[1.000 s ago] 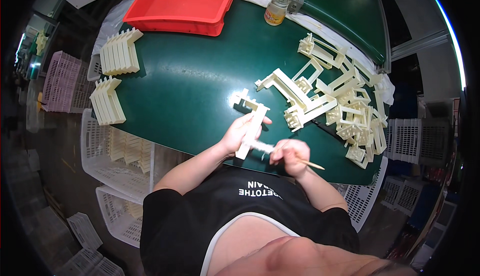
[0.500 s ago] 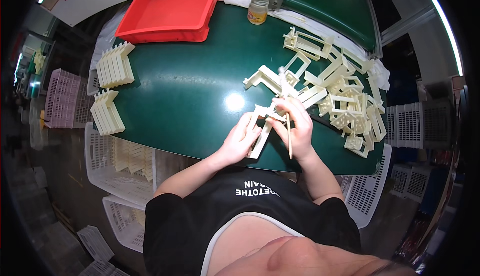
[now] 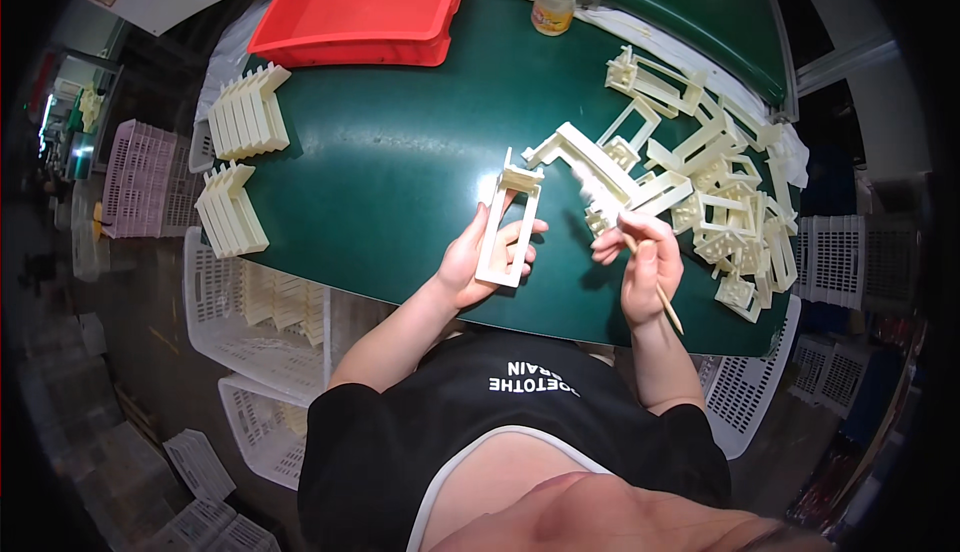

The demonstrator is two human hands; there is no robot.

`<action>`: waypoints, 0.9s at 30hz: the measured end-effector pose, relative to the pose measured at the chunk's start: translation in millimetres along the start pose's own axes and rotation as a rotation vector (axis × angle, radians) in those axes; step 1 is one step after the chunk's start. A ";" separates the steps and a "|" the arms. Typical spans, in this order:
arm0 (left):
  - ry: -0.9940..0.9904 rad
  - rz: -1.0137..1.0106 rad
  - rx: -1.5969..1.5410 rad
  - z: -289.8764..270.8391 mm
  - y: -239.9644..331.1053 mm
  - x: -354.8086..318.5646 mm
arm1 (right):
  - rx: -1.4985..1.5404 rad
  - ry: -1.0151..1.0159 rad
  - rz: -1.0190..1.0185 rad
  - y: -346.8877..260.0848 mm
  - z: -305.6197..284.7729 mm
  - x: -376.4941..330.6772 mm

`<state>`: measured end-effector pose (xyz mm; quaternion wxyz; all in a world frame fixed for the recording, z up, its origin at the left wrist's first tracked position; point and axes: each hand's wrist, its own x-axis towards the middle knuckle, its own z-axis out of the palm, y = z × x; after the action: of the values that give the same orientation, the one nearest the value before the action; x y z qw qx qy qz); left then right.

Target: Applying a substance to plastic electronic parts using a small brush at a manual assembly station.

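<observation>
While the left hand [image 3: 468,267] is holding a cream plastic frame [image 3: 493,232] above the near edge of the green table [image 3: 400,152], its fingers clamped around the frame's long sides, the right hand [image 3: 655,272] is gripping a slim wooden stick [image 3: 668,304] between closed thumb and fingers, above the table's near right part. Similar frames [image 3: 712,247] are lying heaped on the table's right side; two rows of cream pieces [image 3: 250,120] are standing at its left, and a red tray [image 3: 350,55] and a glass jar [image 3: 555,2] are resting along its far edge.
</observation>
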<state>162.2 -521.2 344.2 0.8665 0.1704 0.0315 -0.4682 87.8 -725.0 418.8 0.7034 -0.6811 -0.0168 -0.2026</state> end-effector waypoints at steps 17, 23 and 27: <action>-0.019 0.070 0.101 5.5 -1.7 1.9 | -0.026 0.066 0.045 24.7 7.0 -18.6; -0.004 0.083 0.213 -4.8 -10.0 0.5 | 0.024 -0.015 0.023 17.8 2.8 -19.1; 0.020 0.085 0.200 3.9 -8.1 0.8 | -0.008 -0.140 0.055 17.3 13.6 -12.2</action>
<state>155.6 -527.1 345.5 0.8639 0.2619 -0.0137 -0.4301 85.3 -708.8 399.7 0.7032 -0.6965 -0.0464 -0.1350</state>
